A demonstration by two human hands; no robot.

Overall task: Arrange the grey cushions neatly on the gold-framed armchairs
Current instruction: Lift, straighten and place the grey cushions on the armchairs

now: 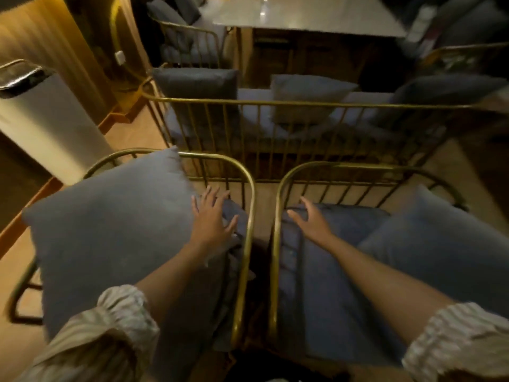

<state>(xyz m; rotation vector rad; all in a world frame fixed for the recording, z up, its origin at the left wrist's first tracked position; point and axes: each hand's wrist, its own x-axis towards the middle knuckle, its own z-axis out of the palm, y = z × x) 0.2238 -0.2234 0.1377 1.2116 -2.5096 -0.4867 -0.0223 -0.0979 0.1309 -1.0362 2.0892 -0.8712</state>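
Grey fabric fills both seats in front of me, and it looks soft and light, the kind of thing that gives way under a palm and does not slip. I judge such cushions are best taken at a corner or along one edge, where the stuffing is thinner, and then patted flat.

My left hand [213, 216] is spread wide, fingers apart, and lies flat on the dark seat cushion [234, 244] of the left armchair [249, 205], just at the right edge of the big loose cushion [110, 227]. That cushion stands tilted across the seat, its top corner leaning over the gold rail at the back. The hand seems to touch its side, but I cannot tell if it presses or only rests there.

My right hand [312, 220] is also open, holding nothing, palm down on the front left corner of the seat pad [325, 285] of the right armchair [278, 205]. A second loose cushion [440, 244] lies well to the right of this hand, against the far armrest, apart from the fingers.

Behind both chairs a gold-framed sofa [303, 104] carries more cushions, out of my reach now.
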